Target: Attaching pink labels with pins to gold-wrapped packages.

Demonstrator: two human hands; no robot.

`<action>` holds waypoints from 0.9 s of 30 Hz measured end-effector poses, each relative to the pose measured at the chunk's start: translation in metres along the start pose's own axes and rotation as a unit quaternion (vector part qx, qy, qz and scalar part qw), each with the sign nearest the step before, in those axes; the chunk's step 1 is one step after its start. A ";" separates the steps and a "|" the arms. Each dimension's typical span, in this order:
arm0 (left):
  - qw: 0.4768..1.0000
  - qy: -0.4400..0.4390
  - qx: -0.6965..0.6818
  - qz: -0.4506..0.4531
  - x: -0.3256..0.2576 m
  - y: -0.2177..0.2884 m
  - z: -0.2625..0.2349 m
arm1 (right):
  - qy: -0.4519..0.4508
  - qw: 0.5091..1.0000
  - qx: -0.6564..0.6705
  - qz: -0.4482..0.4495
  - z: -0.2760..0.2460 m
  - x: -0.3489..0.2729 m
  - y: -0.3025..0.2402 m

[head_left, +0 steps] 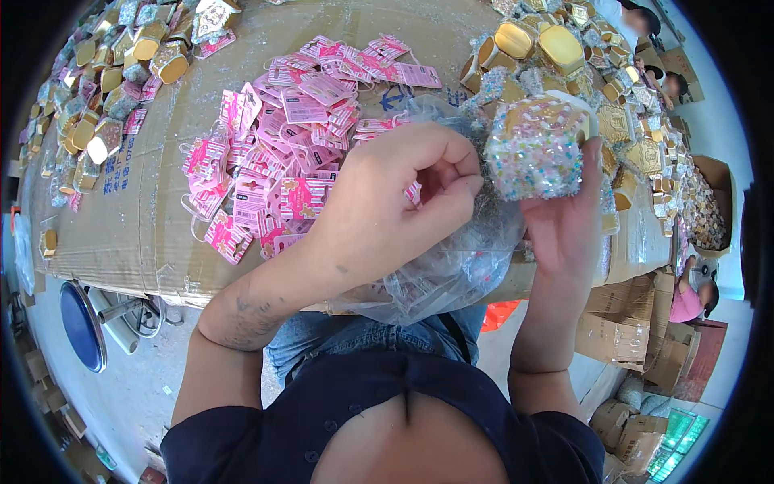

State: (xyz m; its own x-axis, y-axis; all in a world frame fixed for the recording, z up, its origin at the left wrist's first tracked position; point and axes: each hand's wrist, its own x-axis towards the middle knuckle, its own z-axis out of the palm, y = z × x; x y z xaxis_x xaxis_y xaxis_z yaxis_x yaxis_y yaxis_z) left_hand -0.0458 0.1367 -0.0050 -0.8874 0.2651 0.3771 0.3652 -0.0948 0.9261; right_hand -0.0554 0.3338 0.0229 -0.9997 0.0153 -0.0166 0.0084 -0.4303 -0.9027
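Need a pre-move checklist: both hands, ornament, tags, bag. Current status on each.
1. Right hand has hold of the sprinkle-covered ornament: ok, raised in its fingers.
2. Left hand has something pinched: cannot tell, thumb and fingertips are close together but nothing shows clearly.
3. Pink tags near the left hand: ok, heaped on the cardboard beside it.
4. Clear plastic bag out of the way: not ok, bunched beneath the hands.
5. Ornament's underside: cannot tell, hidden.

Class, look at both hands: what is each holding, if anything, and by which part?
The right hand holds a bead-speckled ornament by its lower right side. The left hand is curled; whether it pinches anything thin cannot be told.
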 end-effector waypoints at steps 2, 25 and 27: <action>0.999 0.014 0.035 0.016 0.001 -0.001 0.000 | -0.011 0.999 -0.032 -0.025 0.000 -0.002 0.000; 0.987 0.028 0.104 0.122 0.005 -0.015 0.001 | 0.021 0.994 -0.093 -0.059 0.003 -0.001 0.011; 0.940 0.104 0.221 0.239 0.011 -0.016 0.002 | 0.026 0.996 -0.071 -0.052 0.002 0.000 0.014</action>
State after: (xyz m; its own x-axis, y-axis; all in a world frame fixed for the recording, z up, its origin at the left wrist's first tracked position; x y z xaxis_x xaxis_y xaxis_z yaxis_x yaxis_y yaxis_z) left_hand -0.0611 0.1433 -0.0159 -0.6113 0.0967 0.7854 0.7765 0.2649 0.5717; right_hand -0.0553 0.3261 0.0115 -0.9929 0.1022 0.0608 -0.0884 -0.2917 -0.9524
